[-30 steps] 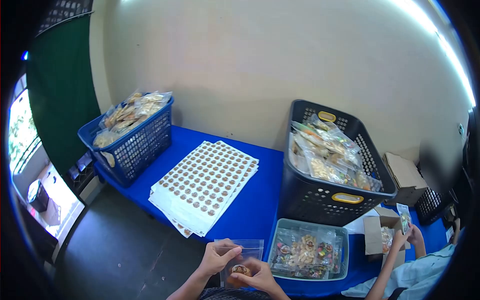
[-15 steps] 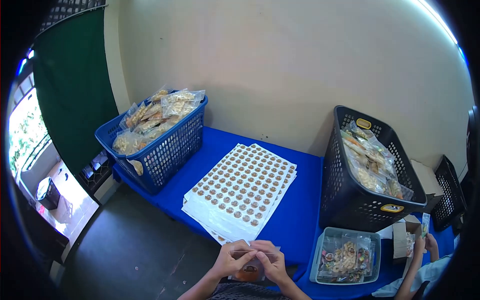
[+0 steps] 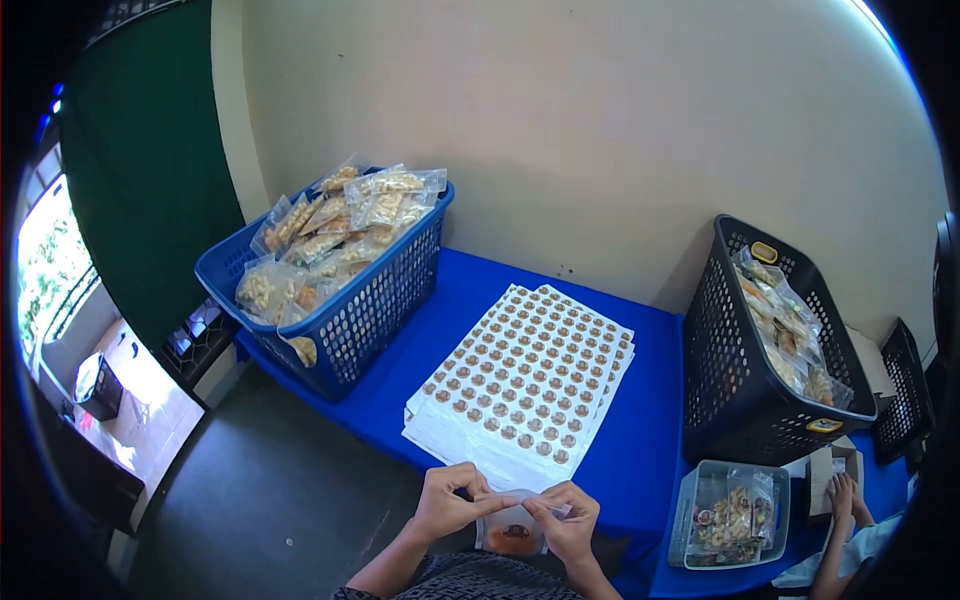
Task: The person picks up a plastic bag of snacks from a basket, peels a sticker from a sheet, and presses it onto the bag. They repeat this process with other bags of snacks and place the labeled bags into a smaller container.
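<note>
I hold a clear pouch [image 3: 512, 530] at 6 o'clock, low in front of my body and just short of the near edge of the blue surface [image 3: 650, 420]. My left hand [image 3: 450, 500] and right hand [image 3: 570, 520] are both narrowed to a pinch on its top edge, fingertips almost meeting over the middle. A round brown label shows on the front of the pouch; what is inside I cannot tell. Straight ahead at 12 o'clock lies the stack of sticker sheets [image 3: 530, 385], with rows of round brown stickers. The blue basket [image 3: 380, 300] heaped with filled snack packets sits at 10 o'clock, the black basket [image 3: 730, 400] at 2 o'clock, and a grey tray [image 3: 688, 500] of packets at 3 o'clock. Just past the tray, a co-worker's hand [image 3: 840, 492] is at a small cardboard box [image 3: 825, 465]. My worry is the grip. I have only the thin top strip between my fingertips, with the pouch hanging over no surface, so a slack pinch could drop it to the floor, and an uneven pull between the two hands could crease or skew that top edge.
</note>
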The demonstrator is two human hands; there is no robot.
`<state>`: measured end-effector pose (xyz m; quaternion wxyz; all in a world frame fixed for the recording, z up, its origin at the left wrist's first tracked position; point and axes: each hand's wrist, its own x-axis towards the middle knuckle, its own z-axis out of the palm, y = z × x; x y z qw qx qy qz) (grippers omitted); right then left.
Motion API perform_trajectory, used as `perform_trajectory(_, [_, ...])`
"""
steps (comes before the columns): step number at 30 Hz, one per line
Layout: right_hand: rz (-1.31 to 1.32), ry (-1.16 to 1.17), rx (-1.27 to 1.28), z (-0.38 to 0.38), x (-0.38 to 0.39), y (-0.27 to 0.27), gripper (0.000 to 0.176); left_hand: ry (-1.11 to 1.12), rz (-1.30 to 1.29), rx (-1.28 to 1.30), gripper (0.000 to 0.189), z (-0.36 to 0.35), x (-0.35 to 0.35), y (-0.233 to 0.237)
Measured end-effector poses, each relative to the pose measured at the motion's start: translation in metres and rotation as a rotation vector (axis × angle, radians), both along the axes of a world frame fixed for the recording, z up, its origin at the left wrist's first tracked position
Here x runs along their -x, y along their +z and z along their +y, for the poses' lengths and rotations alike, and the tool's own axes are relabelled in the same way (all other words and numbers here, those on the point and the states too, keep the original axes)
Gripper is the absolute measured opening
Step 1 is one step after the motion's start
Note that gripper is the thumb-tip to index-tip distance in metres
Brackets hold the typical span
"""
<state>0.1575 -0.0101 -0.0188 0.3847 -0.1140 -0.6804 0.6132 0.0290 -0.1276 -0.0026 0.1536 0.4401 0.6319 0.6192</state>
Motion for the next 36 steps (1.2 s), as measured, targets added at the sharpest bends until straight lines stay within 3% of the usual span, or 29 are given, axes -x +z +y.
perform_trajectory(1, [0.008,-0.005,-0.008,-0.001,0.003,-0.001,0.005,0.021,-0.096,0.018,0.017,-0.001,0.004,-0.002])
perform_trajectory(4, [0.065,0.102,0.35,-0.002,0.008,0.0,0.004,-0.115,-0.044,0.006,0.022,-0.008,0.016,0.008])
perform_trajectory(7, [0.025,0.069,0.338,0.002,0.012,-0.002,0.005,-0.115,0.084,-0.001,0.025,-0.007,0.018,0.008])
perform_trajectory(11, [0.042,0.147,0.318,0.001,0.018,0.003,0.017,0.057,-0.052,0.104,0.019,-0.004,0.002,-0.008])
perform_trajectory(13, [0.017,0.148,0.336,-0.007,0.02,0.008,0.024,0.55,0.308,-0.182,0.036,0.008,-0.012,-0.016])
perform_trajectory(14, [-0.004,0.144,0.35,-0.01,0.021,0.011,0.032,0.474,0.432,-0.099,0.061,0.004,-0.016,-0.014])
perform_trajectory(15, [-0.003,0.147,0.35,-0.013,0.02,0.017,0.032,0.308,0.39,-0.108,0.08,0.003,-0.02,-0.011])
perform_trajectory(17, [-0.08,0.31,0.021,-0.018,0.017,0.026,0.049,0.058,0.11,-0.19,0.093,0.013,-0.036,-0.006])
perform_trajectory(18, [-0.146,0.368,-0.173,-0.019,0.017,0.025,0.066,0.077,0.257,-0.162,0.104,0.016,-0.037,-0.014])
perform_trajectory(22, [-0.092,0.294,-0.379,-0.009,0.01,0.027,0.074,0.015,0.022,-0.088,0.113,0.012,-0.034,-0.013])
perform_trajectory(25, [-0.235,0.173,-0.55,0.003,0.001,0.029,0.069,-0.193,0.097,-0.295,0.091,0.015,-0.036,0.004])
perform_trajectory(26, [-0.231,0.177,-0.553,0.008,-0.002,0.028,0.069,-0.135,-0.007,-0.381,0.069,0.02,-0.045,0.008])
perform_trajectory(27, [-0.186,0.09,-0.563,0.014,-0.006,0.026,0.054,-0.132,-0.003,-0.384,0.069,0.019,-0.047,0.006])
perform_trajectory(29, [-0.095,-0.087,-0.579,0.024,-0.01,0.022,0.033,-0.171,-0.133,-0.095,0.051,0.016,-0.049,0.003])
perform_trajectory(30, [0.042,-0.162,-0.467,0.028,-0.007,0.021,0.035,-0.089,-0.023,-0.105,0.03,0.019,-0.052,0.006])
perform_trajectory(31, [0.077,-0.163,-0.347,0.032,-0.009,0.025,0.041,-0.088,-0.021,-0.105,0.03,0.02,-0.057,0.007])
perform_trajectory(33, [0.09,0.015,-0.059,0.036,-0.013,0.043,0.045,-0.064,-0.196,0.008,0.017,0.02,-0.067,0.008])
perform_trajectory(34, [0.088,0.018,-0.056,0.042,-0.018,0.044,0.045,-0.02,-0.167,-0.08,0.012,0.024,-0.072,0.007])
perform_trajectory(36, [-0.129,0.538,0.114,0.055,-0.029,0.043,0.033,0.019,-0.128,-0.091,0.01,0.025,-0.078,0.007])
